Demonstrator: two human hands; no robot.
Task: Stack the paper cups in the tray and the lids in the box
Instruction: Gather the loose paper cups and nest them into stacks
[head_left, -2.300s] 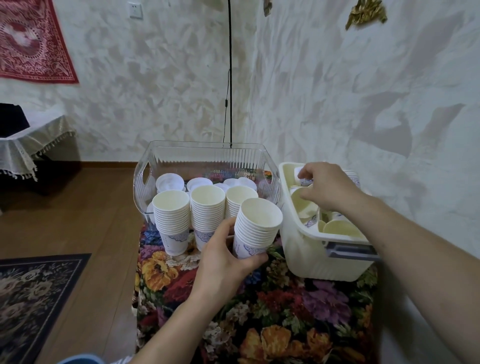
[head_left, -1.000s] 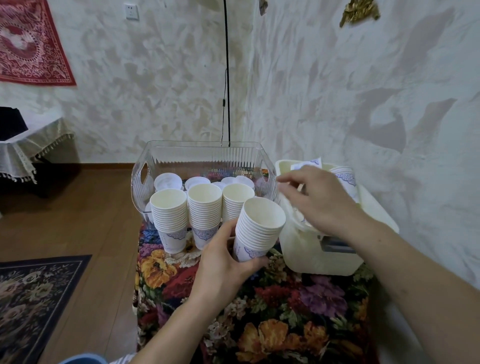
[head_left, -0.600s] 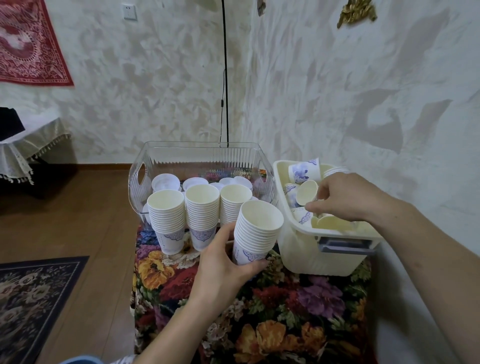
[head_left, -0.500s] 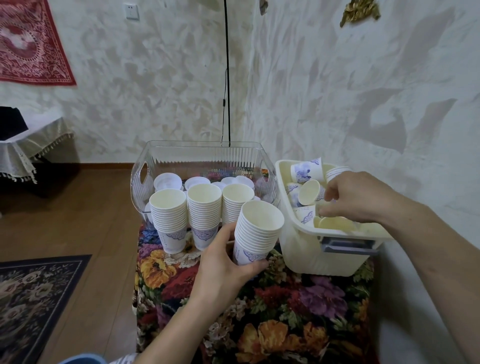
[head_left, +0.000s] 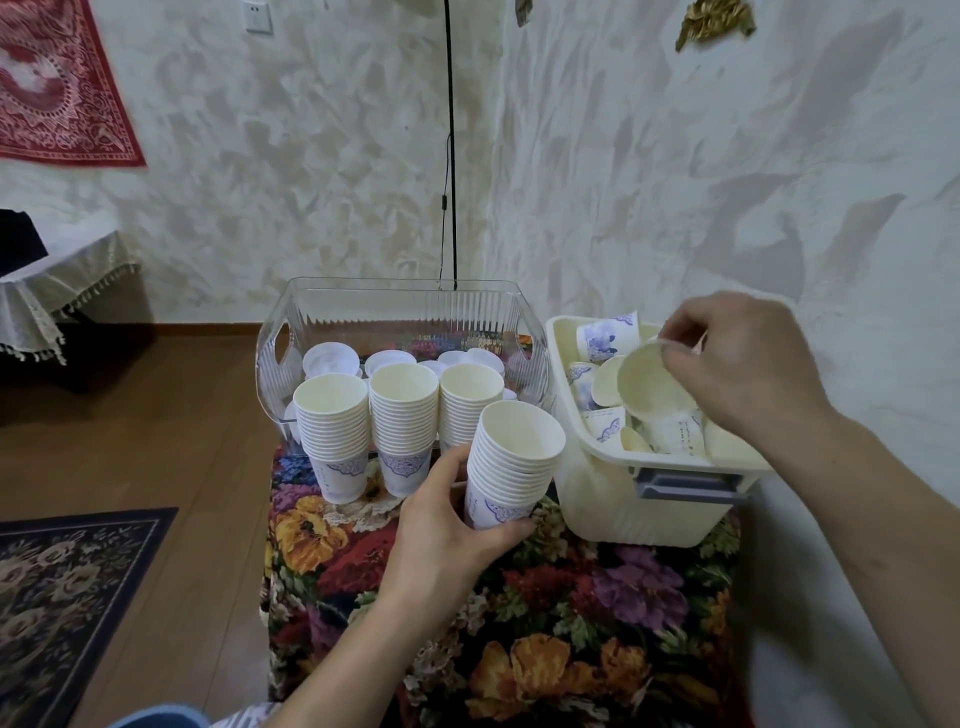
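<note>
Since the frame half a second back, my right hand (head_left: 737, 364) had lifted out of the cream bin (head_left: 644, 499) with a single paper cup (head_left: 652, 387), mouth turned toward me, pinched at the rim between thumb and fingertips, right of centre above the bin. More loose cups (head_left: 605, 338) lay jumbled inside the bin. My left hand (head_left: 452, 525) hadn't shifted: fingers and thumb curled round the tilted cup stack (head_left: 511, 462) at frame centre, its base just above the floral cloth (head_left: 571, 597). Three upright stacks (head_left: 402, 421) stood in a row left of it, just in front of the clear ribbed tray (head_left: 405, 317). White lids (head_left: 332, 358) lay in that tray behind them. Dark rug (head_left: 57, 597) at lower left, red hanging (head_left: 57, 88) at upper left.
</note>
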